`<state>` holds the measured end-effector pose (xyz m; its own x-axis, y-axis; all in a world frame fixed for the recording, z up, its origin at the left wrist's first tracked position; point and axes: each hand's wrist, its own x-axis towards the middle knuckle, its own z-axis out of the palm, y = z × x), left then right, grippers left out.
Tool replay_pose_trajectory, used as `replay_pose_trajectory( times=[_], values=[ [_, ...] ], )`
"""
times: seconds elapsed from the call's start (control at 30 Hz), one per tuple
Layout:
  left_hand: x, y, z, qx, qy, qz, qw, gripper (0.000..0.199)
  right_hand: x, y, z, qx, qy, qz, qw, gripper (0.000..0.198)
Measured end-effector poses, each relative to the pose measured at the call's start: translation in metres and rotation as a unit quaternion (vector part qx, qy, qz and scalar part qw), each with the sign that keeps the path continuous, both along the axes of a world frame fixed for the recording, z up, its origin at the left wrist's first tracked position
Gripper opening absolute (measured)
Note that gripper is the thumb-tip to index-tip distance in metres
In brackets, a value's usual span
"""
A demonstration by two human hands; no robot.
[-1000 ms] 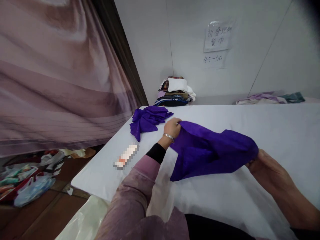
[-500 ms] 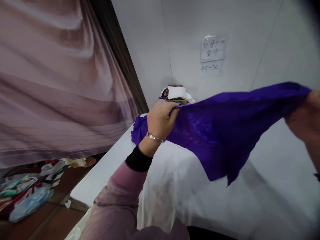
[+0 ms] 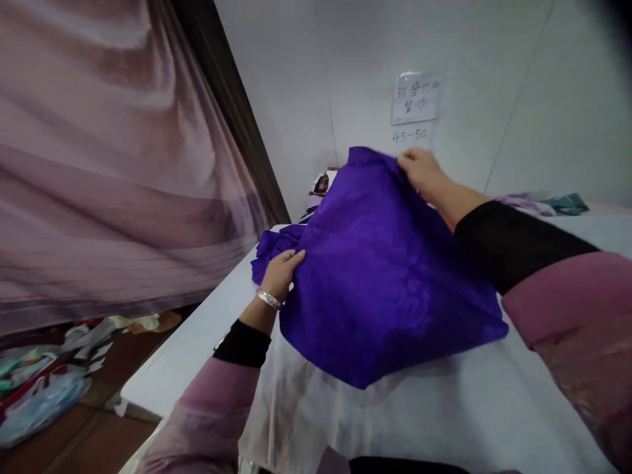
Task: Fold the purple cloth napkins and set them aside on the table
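A purple cloth napkin (image 3: 375,263) hangs spread out above the white table (image 3: 192,349), its lower corner pointing toward me. My left hand (image 3: 282,271), with a silver bangle at the wrist, pinches its left edge between thumb and fingers. Higher up and to the right, my right hand (image 3: 419,170) grips the top edge in a closed pinch. Behind my left hand lies a crumpled heap of purple cloth (image 3: 269,249) on the table. The napkin hides part of the tabletop and of the stack behind it.
A stack of folded cloths (image 3: 320,187) stands at the back by the wall. Lilac and green cloths (image 3: 557,203) lie at the back right. A handwritten sign (image 3: 415,99) hangs on the wall. Left are a pink curtain (image 3: 113,158) and plastic bags (image 3: 44,401) on the floor.
My right hand has come in from the far right to the middle, raising the napkin's top edge. My left hand has moved down and left. The napkin now hangs broad instead of stretched sideways.
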<state>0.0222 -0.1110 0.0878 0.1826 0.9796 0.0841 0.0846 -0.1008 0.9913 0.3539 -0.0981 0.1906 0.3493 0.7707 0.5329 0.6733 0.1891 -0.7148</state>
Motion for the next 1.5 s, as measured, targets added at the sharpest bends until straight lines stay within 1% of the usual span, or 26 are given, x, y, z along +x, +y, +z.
replay_pose_trajectory(
  times=[0.07, 0.1, 0.13, 0.2, 0.23, 0.3, 0.33, 0.4, 0.47, 0.5, 0.53, 0.57, 0.6, 0.67, 0.7, 0.77, 0.83, 0.9, 0.97, 1.07, 1.13, 1.23, 1.3, 1.37, 1.43, 1.5],
  values=[
    [-0.018, 0.008, -0.042, -0.084, 0.062, 0.047, 0.993, 0.033, -0.02, 0.005, -0.031, -0.022, 0.008, 0.056, 0.998, 0.045],
    [-0.028, 0.009, -0.063, -0.124, 0.101, 0.067, 0.985, 0.032, -0.029, 0.001, -0.047, -0.028, 0.009, 0.086, 0.996, 0.037],
    [-0.037, 0.007, -0.081, -0.144, 0.12, 0.074, 0.98, 0.03, -0.038, -0.008, -0.063, -0.039, 0.005, 0.121, 0.992, 0.031],
    [-0.055, -0.001, -0.111, -0.168, 0.141, 0.083, 0.972, 0.028, -0.053, -0.041, -0.095, -0.075, -0.017, 0.195, 0.978, 0.027],
    [-0.063, -0.006, -0.122, -0.174, 0.147, 0.085, 0.97, 0.027, -0.059, -0.064, -0.111, -0.1, -0.03, 0.242, 0.965, 0.027],
    [-0.079, -0.016, -0.136, -0.179, 0.155, 0.088, 0.968, 0.024, -0.067, -0.118, -0.144, -0.16, -0.063, 0.334, 0.927, 0.028],
    [-0.086, -0.021, -0.14, -0.178, 0.16, 0.09, 0.967, 0.023, -0.068, -0.147, -0.161, -0.182, -0.083, 0.357, 0.912, 0.028],
    [-0.098, -0.027, -0.144, -0.163, 0.19, 0.09, 0.964, 0.022, -0.063, -0.202, -0.196, -0.192, -0.132, 0.382, 0.894, 0.03],
    [-0.107, -0.032, -0.144, -0.128, 0.244, 0.085, 0.957, 0.021, -0.049, -0.245, -0.226, -0.185, -0.175, 0.359, 0.898, 0.033],
    [-0.109, -0.033, -0.143, -0.107, 0.277, 0.081, 0.952, 0.02, -0.039, -0.262, -0.239, -0.182, -0.178, 0.308, 0.917, 0.032],
    [-0.111, -0.034, -0.142, -0.088, 0.31, 0.075, 0.944, 0.021, -0.027, -0.274, -0.249, -0.178, -0.169, 0.242, 0.939, 0.032],
    [-0.111, -0.035, -0.14, -0.073, 0.34, 0.071, 0.935, 0.024, -0.015, -0.283, -0.257, -0.186, -0.144, 0.164, 0.958, 0.031],
    [-0.11, -0.034, -0.138, -0.061, 0.372, 0.065, 0.924, 0.029, -0.002, -0.288, -0.262, -0.194, -0.112, 0.088, 0.971, 0.029],
    [-0.105, -0.027, -0.132, -0.049, 0.438, 0.057, 0.896, 0.038, 0.02, -0.289, -0.266, -0.237, -0.052, -0.013, 0.97, 0.028],
    [-0.101, -0.022, -0.13, -0.047, 0.466, 0.054, 0.882, 0.04, 0.029, -0.286, -0.266, -0.26, -0.036, -0.041, 0.964, 0.031],
    [-0.09, -0.008, -0.126, -0.047, 0.498, 0.051, 0.864, 0.044, 0.04, -0.272, -0.264, -0.301, -0.039, -0.057, 0.951, 0.04],
    [-0.075, 0.008, -0.124, -0.05, 0.508, 0.051, 0.858, 0.045, 0.042, -0.252, -0.263, -0.32, -0.086, -0.059, 0.942, 0.052],
    [-0.059, 0.021, -0.126, -0.049, 0.51, 0.051, 0.857, 0.043, 0.039, -0.23, -0.267, -0.328, -0.147, -0.069, 0.931, 0.058],
    [-0.042, 0.03, -0.129, -0.047, 0.508, 0.051, 0.859, 0.039, 0.035, -0.209, -0.274, -0.322, -0.197, -0.075, 0.923, 0.056],
    [-0.021, 0.037, -0.135, -0.043, 0.494, 0.052, 0.867, 0.027, 0.039, -0.178, -0.277, -0.308, -0.211, -0.045, 0.927, 0.046],
    [-0.01, 0.042, -0.136, -0.034, 0.477, 0.06, 0.876, 0.02, 0.051, -0.156, -0.266, -0.29, -0.201, -0.043, 0.935, 0.039],
    [0.003, 0.054, -0.134, -0.014, 0.443, 0.088, 0.892, 0.02, 0.075, -0.123, -0.23, -0.222, -0.167, -0.081, 0.957, 0.031],
    [0.011, 0.064, -0.131, -0.008, 0.42, 0.105, 0.901, 0.025, 0.09, -0.104, -0.203, -0.187, -0.104, -0.132, 0.968, 0.037],
    [0.014, 0.072, -0.13, -0.014, 0.402, 0.111, 0.909, 0.031, 0.099, -0.094, -0.187, -0.179, -0.031, -0.167, 0.969, 0.054],
    [0.012, 0.073, -0.131, -0.028, 0.39, 0.104, 0.914, 0.039, 0.101, -0.095, -0.185, -0.198, 0.024, -0.167, 0.966, 0.069],
    [0.002, 0.066, -0.132, -0.04, 0.381, 0.088, 0.919, 0.045, 0.096, -0.109, -0.198, -0.233, 0.078, -0.137, 0.96, 0.076]
  ],
)
